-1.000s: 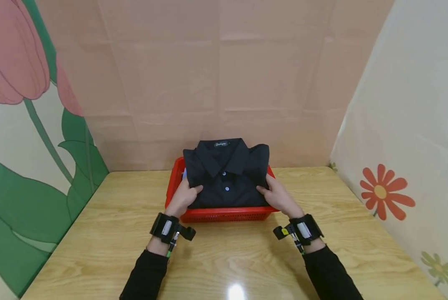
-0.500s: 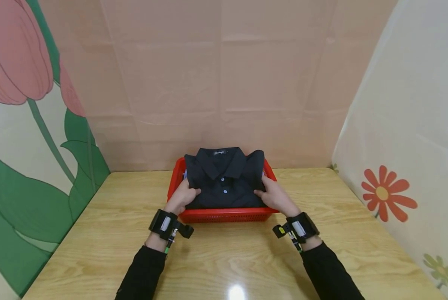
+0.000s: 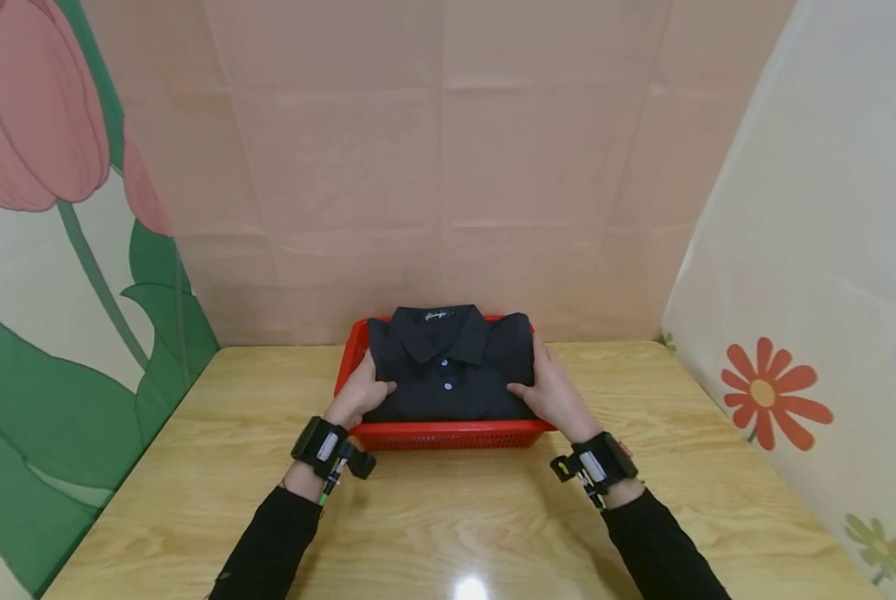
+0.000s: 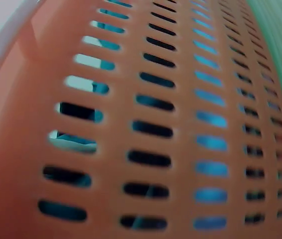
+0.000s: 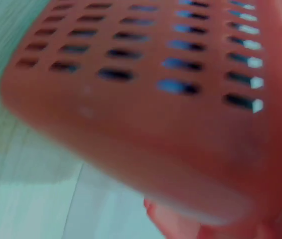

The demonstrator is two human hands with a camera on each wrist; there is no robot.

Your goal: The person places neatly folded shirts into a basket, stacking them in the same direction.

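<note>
Folded black shirt (image 3: 448, 375) held level inside red basket (image 3: 448, 434), pinched each side by left hand (image 3: 361, 394) and right hand (image 3: 553, 392); grip clenched on fabric so folds stay put.

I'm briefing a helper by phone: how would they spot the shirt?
Look at the wooden table, far edge by the pink wall. A red basket sits there; the shirt lies folded in it, black, collared, white-buttoned, held between two hands.

Folded shirt (image 3: 448, 367) in basket (image 3: 455, 434); basket on table (image 3: 192, 467), centre, near back wall (image 3: 448, 167).
</note>
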